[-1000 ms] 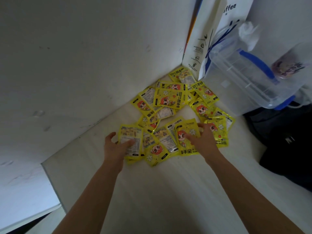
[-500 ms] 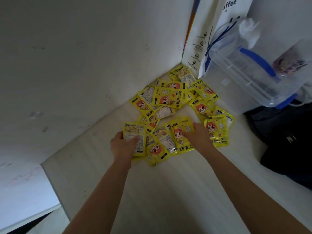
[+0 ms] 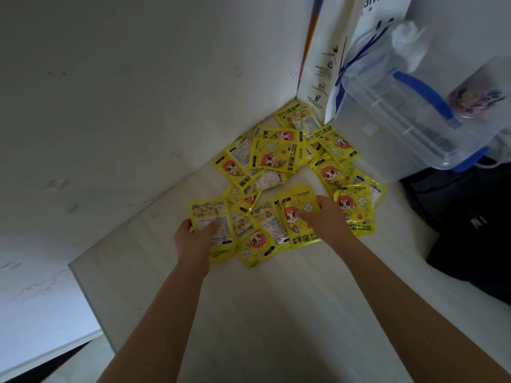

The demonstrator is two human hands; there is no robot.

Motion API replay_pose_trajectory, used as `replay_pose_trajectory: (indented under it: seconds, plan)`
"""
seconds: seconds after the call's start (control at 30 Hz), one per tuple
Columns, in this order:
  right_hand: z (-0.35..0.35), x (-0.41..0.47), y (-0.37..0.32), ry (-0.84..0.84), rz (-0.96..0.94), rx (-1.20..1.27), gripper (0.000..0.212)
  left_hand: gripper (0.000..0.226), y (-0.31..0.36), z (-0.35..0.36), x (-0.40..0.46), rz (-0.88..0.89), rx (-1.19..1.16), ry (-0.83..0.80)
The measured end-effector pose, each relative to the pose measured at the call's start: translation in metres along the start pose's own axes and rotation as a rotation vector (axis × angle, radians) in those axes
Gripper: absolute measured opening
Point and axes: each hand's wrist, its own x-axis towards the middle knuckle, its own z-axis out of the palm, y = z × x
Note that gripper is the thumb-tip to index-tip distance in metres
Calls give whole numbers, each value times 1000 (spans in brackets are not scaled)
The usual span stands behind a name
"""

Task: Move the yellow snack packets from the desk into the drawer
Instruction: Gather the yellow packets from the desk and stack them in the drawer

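Note:
Several yellow packets with a red-haired cartoon figure lie in a loose heap (image 3: 279, 158) in the corner of the pale desk (image 3: 265, 313). My left hand (image 3: 193, 239) grips the leftmost packet (image 3: 211, 219), thumb on top of its white label side. My right hand (image 3: 326, 219) rests flat on a face-up packet (image 3: 297, 214) at the front of the heap, fingers pressing it from the right. More packets lie between my two hands and behind them. No drawer shows in this view.
A white wall (image 3: 124, 92) borders the desk on the left and behind. A white paper bag (image 3: 331, 51) stands in the corner. A clear plastic box with blue handle (image 3: 409, 111) sits at right, a dark bag (image 3: 475, 233) beside it.
Both hands have drawn closer together, pushing the front packets inward. My left hand's fingers have closed around the leftmost packet.

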Motion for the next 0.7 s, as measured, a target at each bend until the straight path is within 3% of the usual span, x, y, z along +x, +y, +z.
replay_pose_trajectory:
  seconds: [0.33,0.7]
  plan:
    - [-12,-31,14,37,-72,228,29,32,-6,-28,-23,-30,-236,-104]
    - [-15,-110,56,44,-13,397,18,35,-31,-54,-82,-5,-245,-254]
